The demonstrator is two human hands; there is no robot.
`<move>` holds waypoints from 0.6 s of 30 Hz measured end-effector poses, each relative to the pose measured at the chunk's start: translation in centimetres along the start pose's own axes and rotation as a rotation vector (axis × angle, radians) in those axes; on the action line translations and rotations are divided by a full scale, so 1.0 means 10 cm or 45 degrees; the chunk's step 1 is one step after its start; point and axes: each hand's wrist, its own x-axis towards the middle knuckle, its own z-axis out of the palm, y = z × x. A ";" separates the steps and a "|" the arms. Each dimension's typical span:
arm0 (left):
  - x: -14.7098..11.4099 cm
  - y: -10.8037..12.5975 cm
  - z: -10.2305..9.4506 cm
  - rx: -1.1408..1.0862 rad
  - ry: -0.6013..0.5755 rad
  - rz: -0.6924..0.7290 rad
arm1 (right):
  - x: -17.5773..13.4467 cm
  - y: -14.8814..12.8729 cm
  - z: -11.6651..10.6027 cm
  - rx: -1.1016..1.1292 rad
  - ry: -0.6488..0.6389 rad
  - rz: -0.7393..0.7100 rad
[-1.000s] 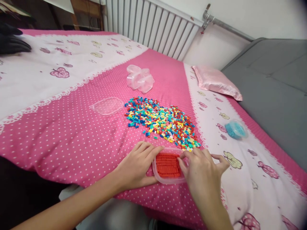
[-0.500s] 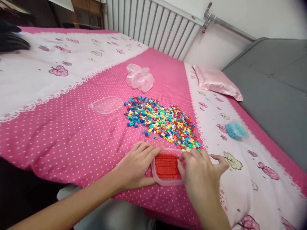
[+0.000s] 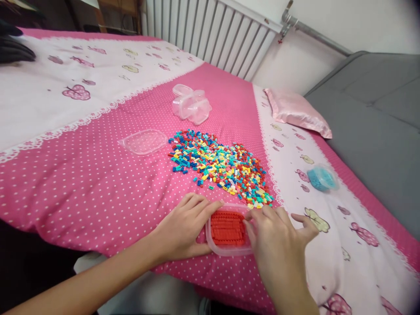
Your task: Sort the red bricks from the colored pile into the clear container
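A clear plastic container (image 3: 226, 252) sits at the bed's near edge, with red building bricks (image 3: 227, 229) packed in tight rows inside it. My left hand (image 3: 183, 229) grips its left side, thumb at the near rim and fingers at the far rim. Over the container's right end, my right hand (image 3: 275, 238) is closed in a pinch, its fingertips against the right ends of the red rows. Whatever those fingertips hold is hidden. Just beyond lies a loose heap of small multicoloured bricks (image 3: 219, 162).
A clear lid (image 3: 144, 142) lies left of the heap. Several empty clear containers (image 3: 192, 105) are grouped behind it. At right stands a container of light-blue pieces (image 3: 321, 178). A pink pillow (image 3: 297, 113) rests by the grey headboard (image 3: 367, 100). A black-gloved hand (image 3: 15, 46) shows at far left.
My right hand has shifted slightly right and its fingertips have drawn back a little from the red rows. My left hand keeps its grip on the container. The view has tilted slightly.
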 end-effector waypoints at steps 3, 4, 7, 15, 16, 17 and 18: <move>0.00 0.00 0.00 -0.011 0.001 0.005 | -0.01 0.01 0.01 0.022 -0.007 -0.015; 0.00 0.00 0.01 -0.011 0.002 0.006 | -0.01 0.01 0.01 0.026 -0.012 -0.018; 0.00 0.00 0.01 -0.009 0.000 0.006 | -0.01 0.03 0.01 0.033 -0.010 -0.032; 0.00 0.01 0.00 0.003 0.007 0.008 | -0.02 0.05 0.03 0.042 -0.020 -0.036; 0.01 0.01 0.00 0.002 0.007 0.007 | -0.02 0.05 0.03 0.050 -0.011 -0.038; 0.01 0.00 0.00 0.003 0.007 0.006 | -0.02 0.06 0.03 0.060 0.001 -0.039; 0.01 0.00 0.00 0.004 0.007 0.005 | -0.02 0.06 0.02 0.069 0.015 -0.038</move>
